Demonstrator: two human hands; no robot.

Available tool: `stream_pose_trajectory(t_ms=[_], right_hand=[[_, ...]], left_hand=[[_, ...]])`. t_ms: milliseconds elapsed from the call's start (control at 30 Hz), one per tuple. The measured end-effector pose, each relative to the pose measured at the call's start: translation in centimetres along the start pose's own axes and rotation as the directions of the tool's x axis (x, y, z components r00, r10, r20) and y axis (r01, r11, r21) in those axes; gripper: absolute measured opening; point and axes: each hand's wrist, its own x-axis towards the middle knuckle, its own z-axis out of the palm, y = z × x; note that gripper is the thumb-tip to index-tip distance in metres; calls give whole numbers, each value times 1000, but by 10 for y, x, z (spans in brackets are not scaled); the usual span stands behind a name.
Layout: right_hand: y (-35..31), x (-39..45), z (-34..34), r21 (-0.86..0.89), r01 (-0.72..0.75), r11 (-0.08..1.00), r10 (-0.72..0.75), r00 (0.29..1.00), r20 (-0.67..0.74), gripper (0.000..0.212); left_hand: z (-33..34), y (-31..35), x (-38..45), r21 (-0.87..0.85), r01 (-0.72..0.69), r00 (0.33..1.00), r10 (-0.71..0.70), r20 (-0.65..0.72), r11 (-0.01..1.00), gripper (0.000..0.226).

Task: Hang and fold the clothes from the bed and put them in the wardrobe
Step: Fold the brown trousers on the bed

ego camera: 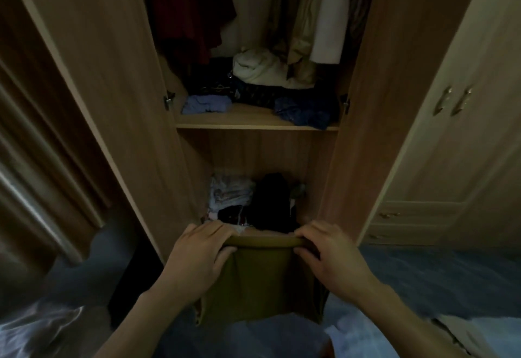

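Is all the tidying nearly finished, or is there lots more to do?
Some looks done: clothes hang up top and folded piles sit on the shelf and below. Right now the left hand and right hand hold an olive garment at the wardrobe. The bed is out of view, so what's left is unclear.

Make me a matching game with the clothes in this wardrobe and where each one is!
Things:
1. olive garment
2. dark red garment
3. light blue cloth
4. black pile

Places:
A. on the middle shelf, left side
B. in the bottom compartment
C. hanging up at the top left
D. held by both hands, left hand and right hand

Pairs: 1-D, 2-C, 3-A, 4-B
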Motion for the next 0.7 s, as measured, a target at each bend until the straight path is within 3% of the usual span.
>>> stream_pose_trajectory(t_ms=[267, 433, 700], right_hand=[[46, 133, -9, 23, 108, 994, -108, 994, 3, 13], [63, 203, 21, 32, 130, 991, -131, 991, 36, 11], [74, 324, 54, -66, 84, 994, -79, 994, 73, 15]], left_hand=[[-16, -39, 99, 5, 94, 991, -93, -98, 996, 8], [-5, -93, 144, 5, 132, 983, -131, -127, 991, 12], [3, -200, 236, -38, 79, 988, -83, -127, 996, 7]])
